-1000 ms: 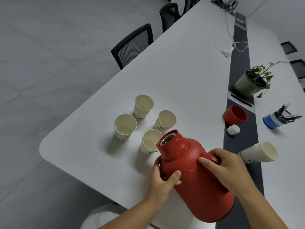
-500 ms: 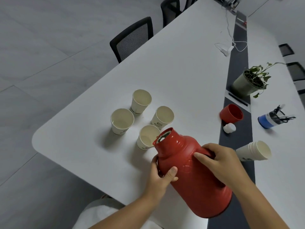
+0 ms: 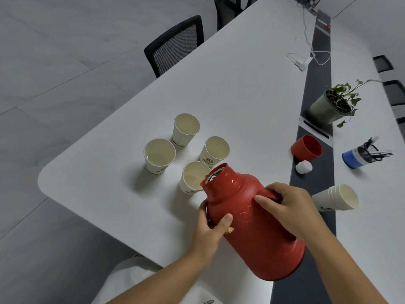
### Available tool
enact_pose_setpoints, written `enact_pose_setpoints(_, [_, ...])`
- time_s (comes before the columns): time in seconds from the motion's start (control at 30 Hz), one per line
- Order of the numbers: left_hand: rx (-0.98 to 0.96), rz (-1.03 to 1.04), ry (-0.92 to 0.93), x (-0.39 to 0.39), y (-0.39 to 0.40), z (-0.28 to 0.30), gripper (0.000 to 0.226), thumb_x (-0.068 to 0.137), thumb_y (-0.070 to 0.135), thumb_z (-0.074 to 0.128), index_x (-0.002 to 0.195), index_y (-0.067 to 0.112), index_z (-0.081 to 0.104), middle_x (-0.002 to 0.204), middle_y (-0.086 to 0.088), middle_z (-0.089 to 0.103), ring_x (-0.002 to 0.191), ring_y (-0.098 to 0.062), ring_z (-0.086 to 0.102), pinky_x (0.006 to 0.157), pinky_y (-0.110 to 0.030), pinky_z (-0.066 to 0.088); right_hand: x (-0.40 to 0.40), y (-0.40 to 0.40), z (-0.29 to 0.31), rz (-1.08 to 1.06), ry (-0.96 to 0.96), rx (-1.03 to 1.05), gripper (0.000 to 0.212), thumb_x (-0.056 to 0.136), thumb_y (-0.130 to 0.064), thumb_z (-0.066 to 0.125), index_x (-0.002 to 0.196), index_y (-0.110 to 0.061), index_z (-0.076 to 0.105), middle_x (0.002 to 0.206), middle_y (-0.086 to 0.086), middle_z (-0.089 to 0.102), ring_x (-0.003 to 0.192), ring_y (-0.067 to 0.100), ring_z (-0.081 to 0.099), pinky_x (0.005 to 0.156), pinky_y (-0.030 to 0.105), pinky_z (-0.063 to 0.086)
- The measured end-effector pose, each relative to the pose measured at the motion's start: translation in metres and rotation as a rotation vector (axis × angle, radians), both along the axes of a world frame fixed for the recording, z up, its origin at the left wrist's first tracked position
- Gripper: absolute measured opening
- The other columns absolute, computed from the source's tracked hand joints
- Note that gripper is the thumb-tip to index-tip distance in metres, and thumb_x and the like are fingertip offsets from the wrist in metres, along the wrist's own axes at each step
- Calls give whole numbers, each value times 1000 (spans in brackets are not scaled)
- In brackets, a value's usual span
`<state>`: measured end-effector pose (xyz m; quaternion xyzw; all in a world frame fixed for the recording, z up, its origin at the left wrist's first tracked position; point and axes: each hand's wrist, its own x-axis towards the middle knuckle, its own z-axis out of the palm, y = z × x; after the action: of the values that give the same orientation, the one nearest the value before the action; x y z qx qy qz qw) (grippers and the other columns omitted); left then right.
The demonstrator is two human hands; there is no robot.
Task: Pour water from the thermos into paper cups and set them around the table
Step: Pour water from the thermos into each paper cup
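Red thermos [image 3: 252, 218] held tilted, open mouth angled down-left over the rim of the nearest paper cup [image 3: 194, 178]. Right hand [image 3: 289, 207] grip: fingers curled round the thermos handle near the shoulder. Left hand [image 3: 211, 229] grip: thumb across the front of the body just below the neck, fingers wrapped behind it. Thermos base raised toward the person, clear of the bench [image 3: 241, 84].

4 paper cups upright in a loose cluster near the bench's rounded corner: nearest cup under the mouth, left cup [image 3: 159, 155], far cup [image 3: 186, 129], right cup [image 3: 214, 151] with a printed logo. Fill levels: cannot tell.

Red thermos cap [image 3: 306, 148] on its side on the dark centre strip, white stopper [image 3: 303, 166] just beside it. Stack of spare paper cups [image 3: 335, 197] lying on its side right of the right hand. Potted plant [image 3: 333, 104] further back; blue pen holder [image 3: 359, 155] at right. White cable [image 3: 306, 55] far up the bench. Black mesh chair [image 3: 175, 44] at the left edge.
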<state>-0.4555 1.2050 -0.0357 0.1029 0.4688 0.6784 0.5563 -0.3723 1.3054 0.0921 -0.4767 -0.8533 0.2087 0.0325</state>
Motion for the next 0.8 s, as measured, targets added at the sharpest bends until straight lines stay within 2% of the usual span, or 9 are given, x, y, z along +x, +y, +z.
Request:
enact_pose_setpoints(0.13, [5, 10, -17, -1, 0, 0, 43, 82, 5, 58, 119, 17, 40, 100, -2, 59, 70, 2, 65, 56, -13, 50, -2, 1, 0, 8, -17, 10, 8, 79, -30, 64, 81, -22, 61, 65, -19, 53, 67, 1, 53, 60, 14, 40])
enact_pose_setpoints(0.2, [2, 19, -20, -1, 1, 1, 49, 79, 14, 67, 120, 16, 40, 100, -3, 59, 70, 1, 65, 56, -13, 50, -3, 2, -1, 11, -20, 15, 13, 79, -29, 64, 85, -18, 65, 65, -18, 53, 67, 1, 53, 61, 15, 40])
enact_pose_setpoints(0.3, [-3, 22, -25, -2, 2, 2, 55, 70, 25, 69, 118, 18, 42, 103, -6, 60, 72, 0, 66, 57, -14, 51, -4, 3, 0, 15, -21, 20, 13, 79, -29, 64, 85, -18, 64, 65, -19, 53, 67, 0, 52, 60, 14, 39])
enact_pose_setpoints(0.47, [18, 28, -23, -2, 1, 1, 53, 66, 23, 62, 115, 22, 42, 101, -3, 60, 72, 1, 65, 57, -14, 51, -6, 3, 1, 16, -15, 14, 12, 79, -29, 64, 83, -18, 64, 65, -16, 54, 67, 2, 53, 60, 16, 40])
enact_pose_setpoints(0.57, [30, 38, -24, -1, 1, 0, 45, 72, 19, 63, 112, 23, 43, 100, -3, 60, 71, 1, 65, 57, -14, 51, -7, 3, 0, 14, -12, 15, 13, 79, -28, 64, 84, -17, 64, 65, -16, 54, 66, 2, 53, 61, 17, 41])
enact_pose_setpoints(0.7, [26, 40, -19, -2, 2, 2, 44, 73, 27, 69, 108, 27, 43, 101, -1, 59, 71, 2, 65, 57, -13, 50, -7, 3, 1, 18, -13, 18, 12, 79, -29, 64, 84, -17, 64, 65, -18, 53, 66, 2, 53, 61, 16, 41])
enact_pose_setpoints(0.8, [25, 37, -17, -1, 2, 1, 45, 72, 25, 67, 110, 26, 43, 103, -2, 59, 73, 2, 65, 57, -13, 50, -8, 4, 2, 22, -21, 16, 14, 79, -29, 63, 85, -16, 64, 65, -17, 53, 66, 2, 52, 61, 17, 41])
